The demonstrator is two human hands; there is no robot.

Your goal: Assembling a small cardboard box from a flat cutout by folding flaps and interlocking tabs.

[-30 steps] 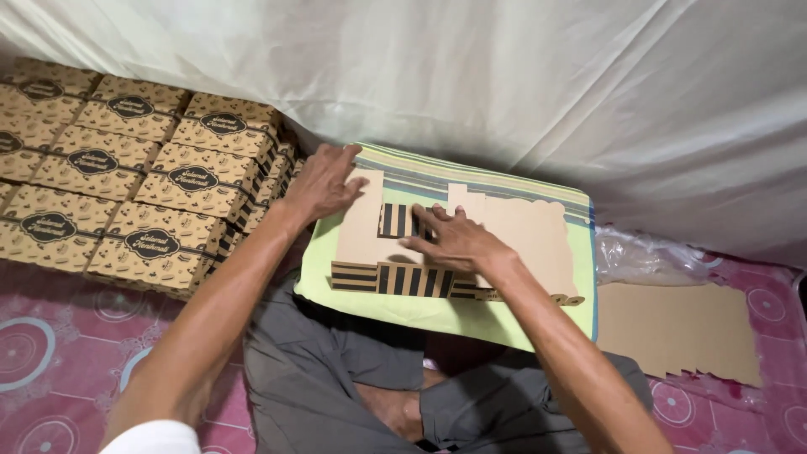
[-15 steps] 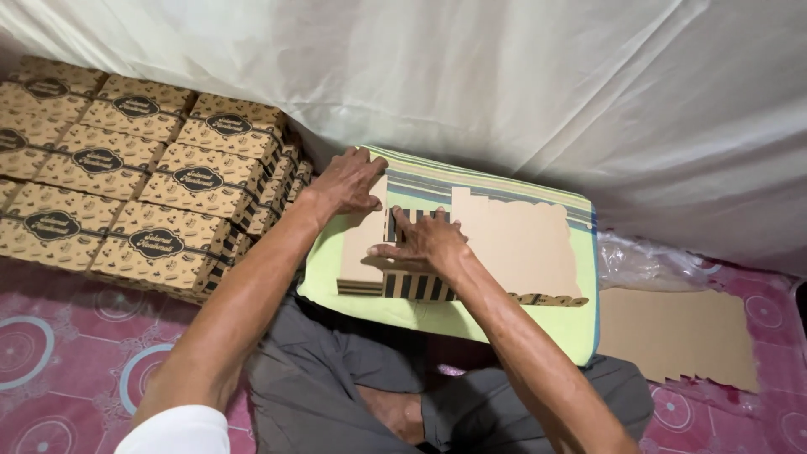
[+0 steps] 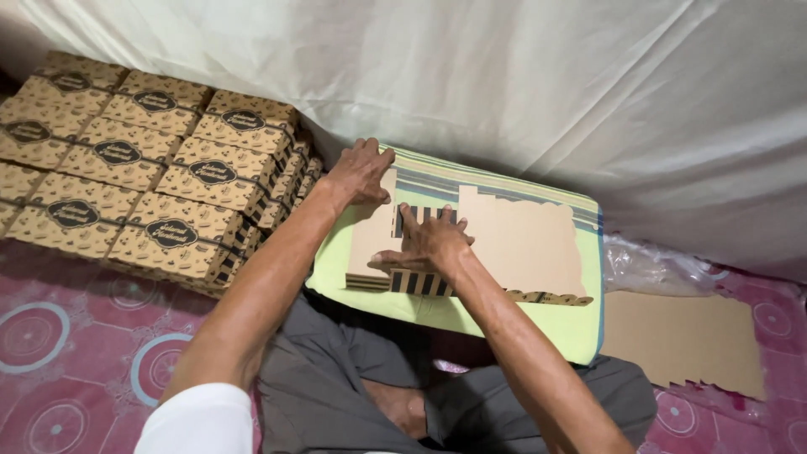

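The right hand is laid flat, fingers spread, on a brown cardboard box blank, pressing down the part where dark stripes show; nothing is gripped, the palm simply bears on the card. The left hand is set on the far left corner of the same blank, fingers curved over its edge, apparently so that the sheet is kept from sliding while a panel is pressed along its crease. The blank is spread on a pale green cushion with a striped border, which is rested over the lap and seems to serve as a firm work surface. Under it, grey trousers of the seated person are seen. To the left, just beside the cushion, finished patterned boxes with dark oval labels are stacked in rows, crowding the left arm's side. To the right, another flat cardboard sheet is laid on the pink patterned floor mat, near a crumpled clear plastic bag. A white draped cloth closes off the space behind, leaving little room beyond the cushion.
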